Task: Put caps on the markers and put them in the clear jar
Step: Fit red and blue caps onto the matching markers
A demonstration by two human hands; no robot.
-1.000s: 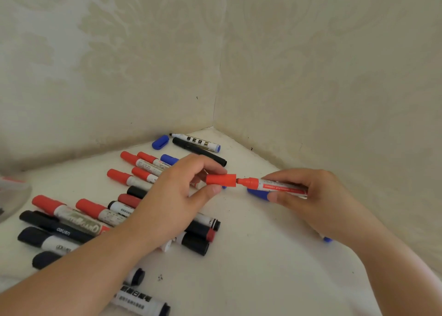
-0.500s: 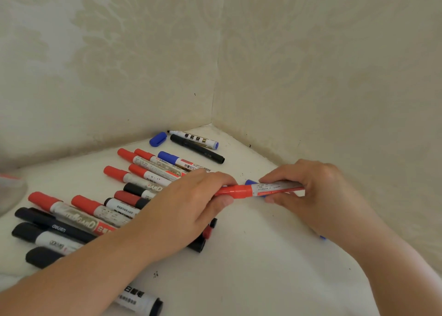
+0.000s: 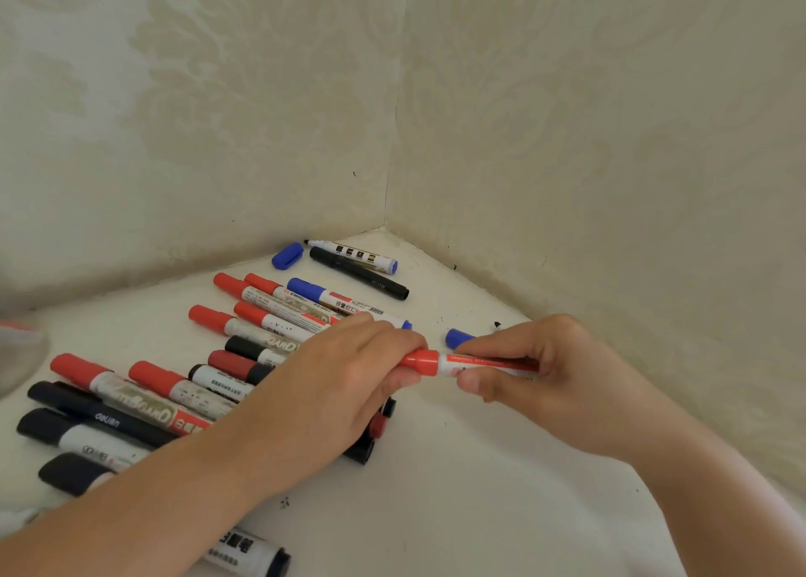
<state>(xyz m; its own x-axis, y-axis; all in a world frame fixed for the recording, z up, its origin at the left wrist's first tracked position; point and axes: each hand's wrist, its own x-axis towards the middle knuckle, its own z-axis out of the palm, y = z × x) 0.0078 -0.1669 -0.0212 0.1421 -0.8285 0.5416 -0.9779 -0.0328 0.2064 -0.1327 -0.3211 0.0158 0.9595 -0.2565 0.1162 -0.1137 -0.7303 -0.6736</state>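
Since a second ago, when I held the red cap apart from the tip, I have pushed it on: the red cap (image 3: 421, 362) now sits seated on the red marker (image 3: 488, 363), which I hold level above the white tabletop (image 3: 458, 502). My left hand (image 3: 336, 384) is closed around the cap, thumb below and fingers above; my right hand (image 3: 549, 376) pinches the barrel between thumb and fingers. Nearest me, left of the red marker, lie black-capped markers (image 3: 65, 432) with a black-ended one (image 3: 248, 554) at the bottom edge. Beyond them, red-capped markers (image 3: 144, 386) lie side by side in rows. Just behind the red marker a blue cap end (image 3: 458, 338) shows. Farther back lie a blue-capped marker (image 3: 331, 299), a black marker (image 3: 360, 273), an uncapped marker (image 3: 353, 253) and a loose blue cap (image 3: 287, 255) near the wall corner (image 3: 386, 223). At the far left edge is a blurred clear object (image 3: 19, 354); I cannot tell whether it is the jar.
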